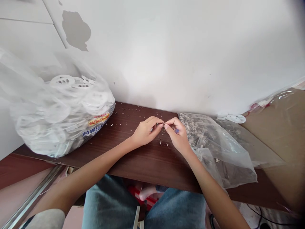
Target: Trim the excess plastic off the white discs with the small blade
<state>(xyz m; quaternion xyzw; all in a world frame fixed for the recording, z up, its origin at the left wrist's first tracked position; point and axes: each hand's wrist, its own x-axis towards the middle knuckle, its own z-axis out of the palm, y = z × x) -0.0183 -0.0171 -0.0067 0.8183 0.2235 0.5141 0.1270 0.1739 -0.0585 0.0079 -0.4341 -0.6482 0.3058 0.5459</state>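
Note:
Over the middle of the table, my left hand [145, 131] and my right hand [179, 138] meet fingertip to fingertip. Both pinch at a tiny dark piece [164, 123], too small to name. A small blue-violet end of something [177, 130] pokes out beside my right fingers; the rest of it is hidden in the hand. Below the fingertips, small pale scraps [160, 142] lie scattered on the dark wood tabletop [143, 162]. Close by on the right of my right hand is a clear plastic bag [193, 127] full of small greyish pieces.
At the left stands a big white plastic bag [59, 121] filled with white discs [62, 80]. Another clear bag [252, 143] and a white disc [235, 118] lie at the right, beside a brown cardboard surface [283, 127]. A white wall [166, 57] rises directly behind the table.

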